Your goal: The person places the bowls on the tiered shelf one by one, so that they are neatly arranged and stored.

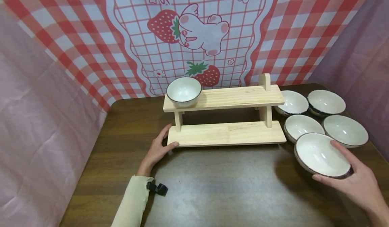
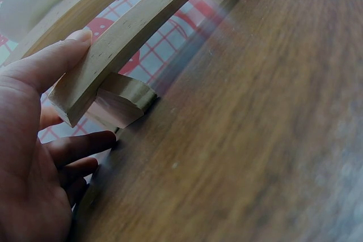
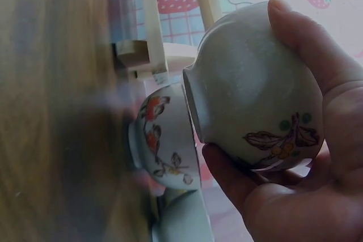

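My right hand [image 1: 357,176] grips a white bowl [image 1: 322,154] with a dark rim, thumb and fingers at its right side. In the right wrist view the held bowl [image 3: 255,89] shows a leaf-and-berry pattern on its outside, and it is raised above the table. At the left end of a two-tier wooden shelf [image 1: 225,134], my left hand [image 1: 156,151] holds the lower board's corner. The left wrist view has the thumb on the board [image 2: 122,41], other fingers curled near its end. One white bowl [image 1: 183,91] sits on the upper tier's left end.
Several more white bowls [image 1: 304,127] stand close together on the brown table [image 1: 228,186], right of the shelf. A red-and-white checked cloth [image 1: 194,27] with strawberries hangs behind. Pink cloths [image 1: 39,119] line both sides.
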Demonstrator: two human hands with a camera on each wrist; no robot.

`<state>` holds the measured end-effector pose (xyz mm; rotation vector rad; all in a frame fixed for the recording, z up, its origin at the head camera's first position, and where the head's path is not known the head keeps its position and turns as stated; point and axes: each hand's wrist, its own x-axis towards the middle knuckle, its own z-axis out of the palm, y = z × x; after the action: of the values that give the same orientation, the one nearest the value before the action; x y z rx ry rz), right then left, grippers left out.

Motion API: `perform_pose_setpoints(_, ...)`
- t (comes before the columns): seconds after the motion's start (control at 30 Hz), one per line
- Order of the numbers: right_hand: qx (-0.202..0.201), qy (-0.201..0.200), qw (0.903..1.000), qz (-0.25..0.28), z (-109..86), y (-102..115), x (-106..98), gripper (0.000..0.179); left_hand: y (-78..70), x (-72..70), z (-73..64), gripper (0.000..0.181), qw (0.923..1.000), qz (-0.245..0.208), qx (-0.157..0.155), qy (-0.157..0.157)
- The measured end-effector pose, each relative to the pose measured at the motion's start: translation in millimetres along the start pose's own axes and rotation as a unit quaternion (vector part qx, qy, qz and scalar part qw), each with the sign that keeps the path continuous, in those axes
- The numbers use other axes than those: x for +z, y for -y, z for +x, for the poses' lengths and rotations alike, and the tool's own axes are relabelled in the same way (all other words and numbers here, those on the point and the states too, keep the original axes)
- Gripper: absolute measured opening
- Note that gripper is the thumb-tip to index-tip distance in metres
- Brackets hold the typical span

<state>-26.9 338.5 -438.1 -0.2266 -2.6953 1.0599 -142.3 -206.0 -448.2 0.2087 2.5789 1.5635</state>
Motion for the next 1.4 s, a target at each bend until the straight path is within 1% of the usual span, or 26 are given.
perform_pose_setpoints(0.1,-0.003,0.004,1.0000,-0.002,5.0,3.6,-0.7,0.110,1.4,0.5,0.6,0.077,1.0000,0.000,0.005,-0.001)
perform_pose_setpoints(0.2,-0.003,0.014,0.9999,-0.005,9.8,6.5,-1.0,0.110,0.0,0.0,1.0,0.078,1.0000,-0.004,0.002,0.001)
perform_pose_setpoints(0.43,-0.015,0.026,0.9995,-0.006,18.7,24.3,-1.5,0.111,43.2,4.9,17.4,0.080,0.9998,-0.004,0.016,-0.008)
perform_pose_setpoints(0.73,-0.007,0.045,0.9988,-0.017,34.5,45.4,-0.5,0.111,45.0,4.4,16.6,0.080,0.9999,0.000,0.013,-0.007)
perform_pose_setpoints(0.9,-0.003,0.049,0.9986,-0.018,42.9,55.6,1.3,0.113,43.4,4.2,16.2,0.080,0.9999,-0.001,0.015,-0.005)
perform_pose_setpoints(1.17,-0.026,0.031,0.9992,-0.002,55.8,68.3,4.3,0.110,43.2,4.1,15.8,0.080,1.0000,-0.001,0.010,-0.001)
perform_pose_setpoints(1.4,-0.029,0.040,0.9987,0.008,66.3,82.5,6.5,0.109,42.4,3.9,15.7,0.081,1.0000,-0.006,0.005,-0.001)
